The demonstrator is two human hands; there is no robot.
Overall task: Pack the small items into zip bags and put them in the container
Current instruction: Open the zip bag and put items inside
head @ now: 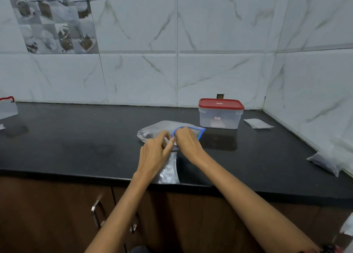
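A black countertop (76, 138) is spanning the middle of the frame, bearing a red-lidded clear container (221, 113) at right of centre, a blue-edged zip bag (162, 130) at centre, a flat packet (257, 123) further right, and a clear pouch (324, 162) lying at the right edge.

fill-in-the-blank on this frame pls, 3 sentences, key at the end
1. The container has a ____ lid.
2. The zip bag both hands work on has a ____ zip edge.
3. The left hand and right hand meet over the ____ countertop.

Missing words: red; blue; black
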